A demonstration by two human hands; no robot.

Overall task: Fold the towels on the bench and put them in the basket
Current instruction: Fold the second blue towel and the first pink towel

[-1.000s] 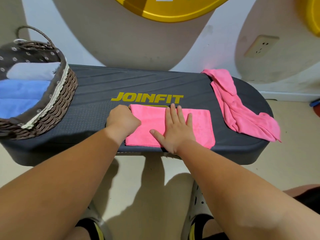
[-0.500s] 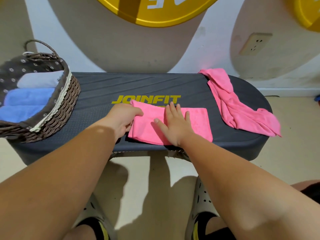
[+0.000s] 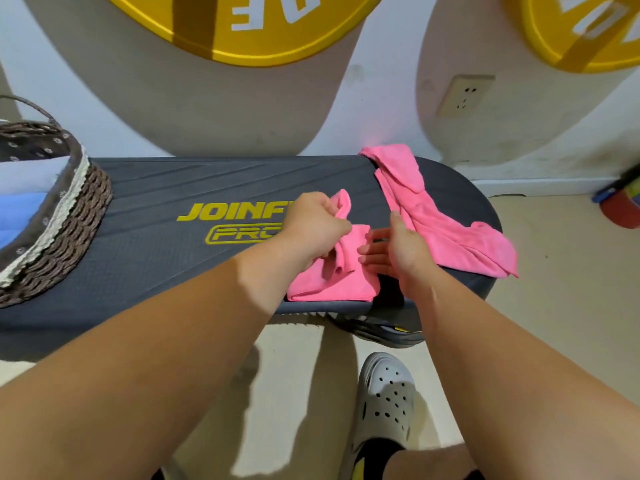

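A half-folded pink towel (image 3: 332, 284) lies near the front edge of the dark grey bench (image 3: 166, 251). My left hand (image 3: 313, 225) grips the towel's left end, lifted and carried over to the right. My right hand (image 3: 394, 249) stands on its edge beside the towel's right side, fingers straight and touching the cloth. A second pink towel (image 3: 436, 220) lies crumpled and unfolded at the bench's right end. The wicker basket (image 3: 65, 233) stands on the bench's left end, with folded blue and pale towels (image 3: 20, 216) inside.
A wall with yellow discs and a socket (image 3: 465, 95) rises right behind the bench. My foot in a white clog (image 3: 384, 400) stands on the beige floor below the bench's front edge. Some coloured objects (image 3: 623, 202) sit on the floor at far right.
My left hand took hold of the towel's left end and pulled it up and over to the right. My right hand lifted off the towel and turned onto its edge at the right side.
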